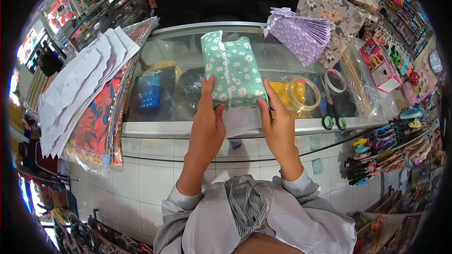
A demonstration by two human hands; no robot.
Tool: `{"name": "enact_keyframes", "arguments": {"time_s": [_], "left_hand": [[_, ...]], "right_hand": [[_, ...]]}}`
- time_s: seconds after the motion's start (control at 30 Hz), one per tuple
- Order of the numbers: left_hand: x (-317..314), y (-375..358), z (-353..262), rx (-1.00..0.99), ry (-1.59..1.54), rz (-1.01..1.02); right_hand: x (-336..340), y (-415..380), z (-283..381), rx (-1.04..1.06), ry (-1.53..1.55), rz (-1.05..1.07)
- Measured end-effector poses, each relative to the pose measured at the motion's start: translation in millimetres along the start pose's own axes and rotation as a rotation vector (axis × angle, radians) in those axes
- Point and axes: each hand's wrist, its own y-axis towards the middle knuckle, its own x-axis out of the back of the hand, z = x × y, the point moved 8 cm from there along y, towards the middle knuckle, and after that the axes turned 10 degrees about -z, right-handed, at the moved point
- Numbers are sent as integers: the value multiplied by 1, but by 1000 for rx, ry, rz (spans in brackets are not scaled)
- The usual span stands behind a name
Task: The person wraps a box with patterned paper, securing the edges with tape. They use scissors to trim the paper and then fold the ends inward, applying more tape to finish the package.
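Between my two hands is a parcel wrapped in green daisy-print paper (242, 68), over the glass counter. A ragged white torn paper edge runs down its upper face, and the paper at its far end stands open and uneven. My left hand (208, 113) grips the near left edge, thumb at the near end. My right hand (278, 120) grips the near right corner in the same way. A loose piece of white paper (242, 123) lies at the counter's front edge, below the parcel. The undersides of the fingers are hidden.
Right of the parcel lie a roll of clear tape (316, 99), a smaller tape roll (343, 84) and green-handled scissors (334, 118). A pleated purple wrapped gift (301, 37) stands behind them. White paper sheets (75, 89) are stacked on wrapping paper (101, 122) at left.
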Motion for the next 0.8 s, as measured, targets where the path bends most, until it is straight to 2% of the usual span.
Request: {"name": "enact_keyframes", "arguments": {"time_s": [0.23, 0.33, 0.43, 0.53, 0.63, 0.67, 0.8], "left_hand": [[-1, -1, -3, -47, 99, 38], [11, 9, -17, -255, 530, 44], [11, 34, -33, -366, 504, 220], [-23, 66, -62, -607, 134, 527], [-76, 72, -49, -679, 110, 980], [-83, 73, -48, -598, 67, 1051], [-91, 71, -46, -625, -54, 1054]], "right_hand": [[-1, -5, -7, -238, 61, 43], [-2, -7, -8, -222, -33, 22], [-2, -9, -4, -110, -96, -86], [-1, -11, -1, -103, -123, -142], [-1, -14, -3, -198, -95, -184], [-1, -16, -5, -217, -61, -222], [4, -17, 2, -174, -19, -251]]}}
